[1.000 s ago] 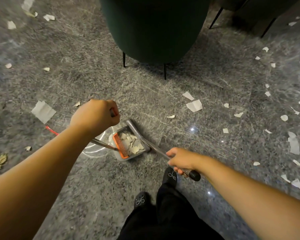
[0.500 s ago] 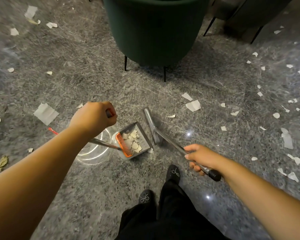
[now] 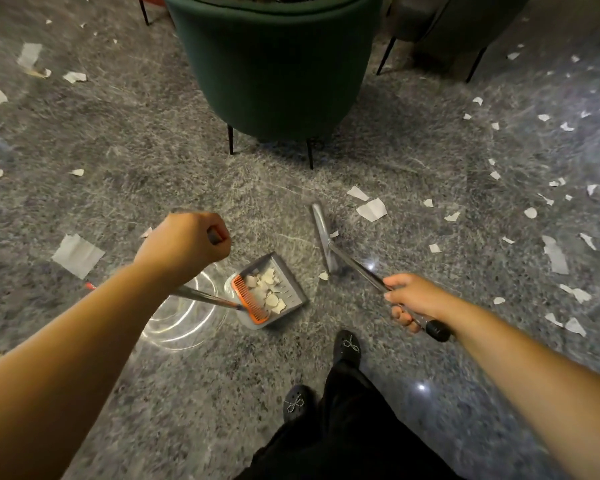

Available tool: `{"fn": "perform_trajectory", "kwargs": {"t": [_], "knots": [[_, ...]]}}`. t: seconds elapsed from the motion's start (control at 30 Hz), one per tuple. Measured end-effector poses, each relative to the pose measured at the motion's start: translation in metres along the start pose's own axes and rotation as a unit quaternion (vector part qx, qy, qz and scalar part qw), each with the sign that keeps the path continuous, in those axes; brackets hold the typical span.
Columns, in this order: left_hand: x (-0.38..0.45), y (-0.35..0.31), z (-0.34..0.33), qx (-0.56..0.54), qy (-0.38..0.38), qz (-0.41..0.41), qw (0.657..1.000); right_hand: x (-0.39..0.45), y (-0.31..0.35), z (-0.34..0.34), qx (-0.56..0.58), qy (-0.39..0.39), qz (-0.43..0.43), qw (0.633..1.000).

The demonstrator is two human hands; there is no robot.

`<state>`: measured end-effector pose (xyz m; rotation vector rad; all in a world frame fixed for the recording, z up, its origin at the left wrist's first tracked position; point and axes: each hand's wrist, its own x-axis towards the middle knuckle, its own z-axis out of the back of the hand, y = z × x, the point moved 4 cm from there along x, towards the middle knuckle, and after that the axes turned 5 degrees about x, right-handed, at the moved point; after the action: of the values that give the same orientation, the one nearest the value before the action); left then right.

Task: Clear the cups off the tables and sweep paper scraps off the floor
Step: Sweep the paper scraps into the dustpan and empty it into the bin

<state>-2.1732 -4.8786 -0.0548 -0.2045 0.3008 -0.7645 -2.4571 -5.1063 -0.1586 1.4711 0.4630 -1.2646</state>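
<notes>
Paper scraps (image 3: 269,296) lie in the grey dustpan (image 3: 274,292) on the floor (image 3: 118,140). The left hand (image 3: 184,244) grips its handle; the right hand (image 3: 413,299) grips the broom (image 3: 323,237) just beside it.

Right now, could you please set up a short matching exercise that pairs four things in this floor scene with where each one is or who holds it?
Things:
1. grey long-handled dustpan
2. grey flat-headed broom
3. dark green upholstered chair
4. large white paper scrap

Places or states:
A. stands beyond the tools on thin black legs
B. handle gripped by the left hand, scraps inside
C. lies loose on the floor, right of the sweeping head
D. handle gripped by the right hand

Pairs: 1-B, 2-D, 3-A, 4-C
</notes>
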Motion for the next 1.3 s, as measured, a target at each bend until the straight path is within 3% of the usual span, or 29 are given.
{"fn": "perform_trajectory", "kwargs": {"t": [0.5,0.73,1.07,1.3], "knots": [[0.032,-0.039,-0.012,-0.102,-0.03,0.013,0.994,-0.001,0.003,-0.037,0.04,0.069,-0.024,0.997],[0.031,-0.042,-0.014,-0.092,-0.026,0.012,0.995,-0.02,0.007,-0.041,0.035,0.076,-0.001,0.996],[0.033,-0.016,0.008,-0.058,-0.051,0.02,0.997,-0.03,0.024,-0.015,0.096,0.004,0.027,0.995],[0.05,-0.012,0.009,-0.025,-0.027,0.014,0.999,-0.004,0.031,0.032,0.109,-0.05,0.029,0.992]]}}
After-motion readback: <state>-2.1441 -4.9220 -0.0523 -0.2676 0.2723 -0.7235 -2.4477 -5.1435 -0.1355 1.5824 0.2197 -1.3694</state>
